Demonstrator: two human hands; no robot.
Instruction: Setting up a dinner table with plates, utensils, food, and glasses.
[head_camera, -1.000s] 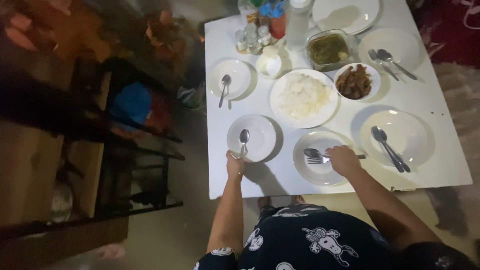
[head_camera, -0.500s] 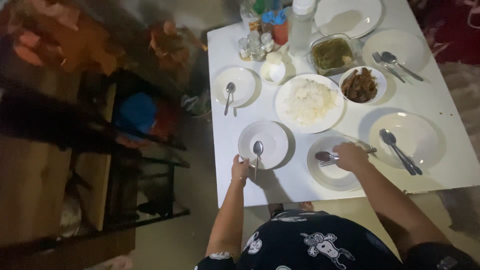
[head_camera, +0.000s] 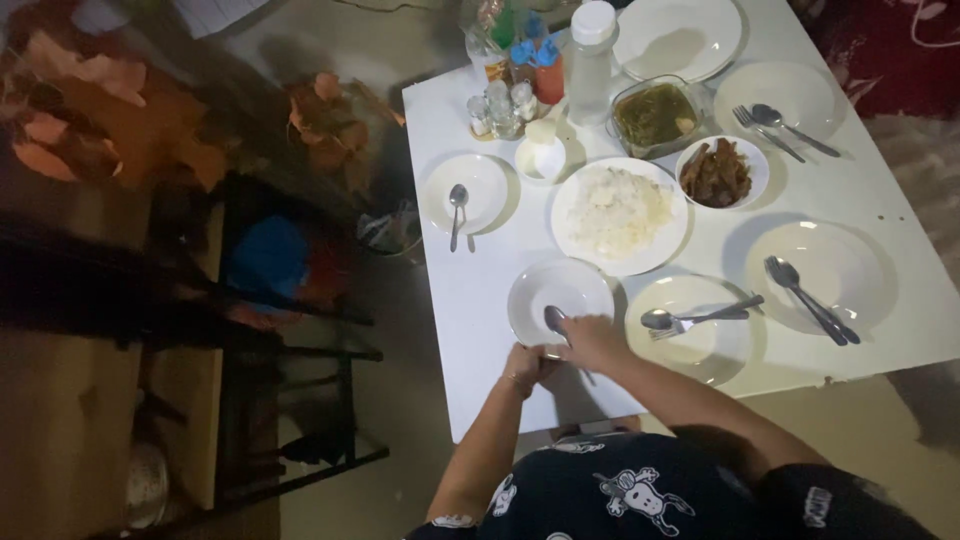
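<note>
A dim room, and below me the white table (head_camera: 480, 290) laid for a meal: a plate of rice (head_camera: 618, 212), a glass dish of green stew (head_camera: 657, 117), a small bowl of dark meat (head_camera: 716, 173), and empty plates with cutlery all round.

Both my hands meet at the near rim of the small white plate (head_camera: 560, 300) by the table's edge. My right hand (head_camera: 592, 340) lies over that rim with the spoon (head_camera: 555, 321) just at its fingers; the bowl of the spoon rests on the plate and the handle runs back toward me, under my knuckles, so its long axis points roughly from the plate's middle to my body. I seem to pinch the handle, though the fingertips are hidden and I cannot tell how tightly. My left hand (head_camera: 522, 365) sits just beside the right, touching it, fingers curled together at the plate's edge; whether it grips the rim I cannot tell.

The right hand is nearer the spoon. Both forearms slope up from my lap, wrists bent forward.
</note>
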